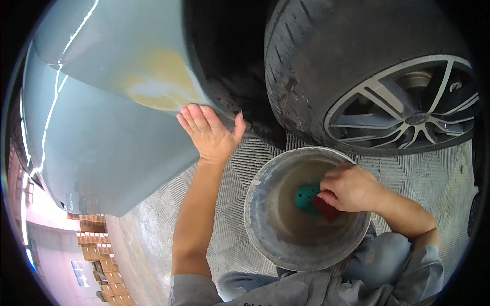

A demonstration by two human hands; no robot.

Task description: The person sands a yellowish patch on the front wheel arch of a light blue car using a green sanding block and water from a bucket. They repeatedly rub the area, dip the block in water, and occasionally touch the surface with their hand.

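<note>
My left hand [210, 133] rests with fingers stretched out on the grey-blue car body panel [117, 143], beside the wheel arch edge. Just above my fingertips is a sanded patch [161, 84], yellowish with a pale middle. My right hand [352, 187] is inside a grey bucket [260, 232], its fingers closed on a dark red abrasive-looking sheet [326, 210]. Next to that sheet, a teal pad with round holes [305, 198] sits in the murky water [293, 224]. Part of the sheet is hidden by my fingers.
A tyre [301, 76] with a silver and black alloy wheel [416, 120] stands beyond the bucket at the right. The floor [235, 188] has ridged grating. Stacked cardboard boxes [109, 265] are at the far lower left. My knees flank the bucket's near side.
</note>
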